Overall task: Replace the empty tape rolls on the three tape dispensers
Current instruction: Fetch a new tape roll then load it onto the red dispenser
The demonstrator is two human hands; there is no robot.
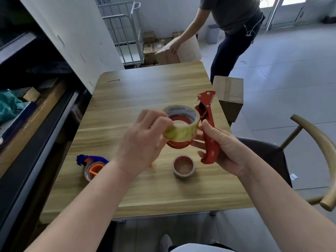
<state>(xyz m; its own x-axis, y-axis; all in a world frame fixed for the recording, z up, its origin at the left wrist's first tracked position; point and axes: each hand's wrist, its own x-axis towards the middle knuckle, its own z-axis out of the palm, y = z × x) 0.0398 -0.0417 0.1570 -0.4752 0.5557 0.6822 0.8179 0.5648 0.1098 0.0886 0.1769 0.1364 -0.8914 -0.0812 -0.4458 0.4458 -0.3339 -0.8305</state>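
My left hand (143, 142) curls its fingers and thumb onto the yellowish tape roll (183, 132), seated on the red dispenser (211, 148) above the table (145, 88). My right hand (227, 150) wraps the dispenser's handle. An empty core (184, 167) lies just below.

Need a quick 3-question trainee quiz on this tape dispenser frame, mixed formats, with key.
1. True or false: the right hand grips the red dispenser by its handle.
2. The left hand is: A) idle, B) gripping the tape roll at the red dispenser, C) flat and open.
3. Fill in: the empty core lies on the ____.
Key: 1 true; 2 B; 3 table.
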